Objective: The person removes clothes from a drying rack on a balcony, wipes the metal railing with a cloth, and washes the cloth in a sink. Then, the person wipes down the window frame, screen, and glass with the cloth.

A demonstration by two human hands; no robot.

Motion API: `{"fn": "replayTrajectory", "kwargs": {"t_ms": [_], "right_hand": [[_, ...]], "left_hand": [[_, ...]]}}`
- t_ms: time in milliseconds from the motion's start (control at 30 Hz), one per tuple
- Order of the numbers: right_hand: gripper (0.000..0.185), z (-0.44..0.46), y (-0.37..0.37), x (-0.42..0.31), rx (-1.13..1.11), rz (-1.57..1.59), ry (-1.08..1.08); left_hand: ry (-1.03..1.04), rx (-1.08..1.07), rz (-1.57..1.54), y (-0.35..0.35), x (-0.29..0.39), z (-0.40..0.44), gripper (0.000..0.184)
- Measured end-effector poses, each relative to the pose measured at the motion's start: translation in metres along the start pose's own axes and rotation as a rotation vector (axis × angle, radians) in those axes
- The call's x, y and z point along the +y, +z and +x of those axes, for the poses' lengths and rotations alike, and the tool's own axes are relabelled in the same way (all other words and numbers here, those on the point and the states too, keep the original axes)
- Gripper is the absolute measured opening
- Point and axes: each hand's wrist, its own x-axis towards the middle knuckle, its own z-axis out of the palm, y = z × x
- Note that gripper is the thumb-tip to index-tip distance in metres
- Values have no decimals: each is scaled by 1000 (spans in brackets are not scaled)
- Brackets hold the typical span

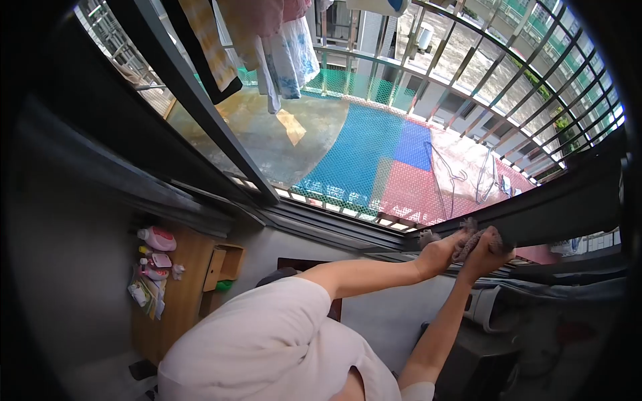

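Observation:
A grey-brown rag (466,246) is bunched up between my two hands, beside the dark window frame (562,204). My left hand (443,254) is closed on one part of it, and a loose end sticks out past the fingers. Close by on the right, my right hand (486,256) has its fingers wrapped round another part of the same rag. How much cloth is inside each fist is hidden.
Outside the open window, metal bars (461,53) enclose a ledge with a coloured mat (364,147) and wire hangers (455,177). Laundry (287,57) hangs above. Indoors, a wooden desk (180,294) holds pink bottles (158,238). A dark cabinet (481,354) stands at right.

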Motion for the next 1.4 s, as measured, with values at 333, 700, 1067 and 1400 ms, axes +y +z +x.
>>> {"fn": "replayTrajectory", "kwargs": {"t_ms": [333, 700, 1067, 1400], "right_hand": [[26, -191, -6, -84, -632, 494, 262], [34, -89, 161, -457, -677, 1439, -622], [43, -243, 191, -361, -1531, 1351, 413], [24, -402, 160, -149, -1180, 577, 932]], "left_hand": [[-325, 285, -58, -188, -45, -114, 32], [574, 1072, 535, -442, 100, -28, 44], [248, 1083, 32, -431, -88, -81, 65], [-893, 945, 97, -302, -224, -231, 35]]}}
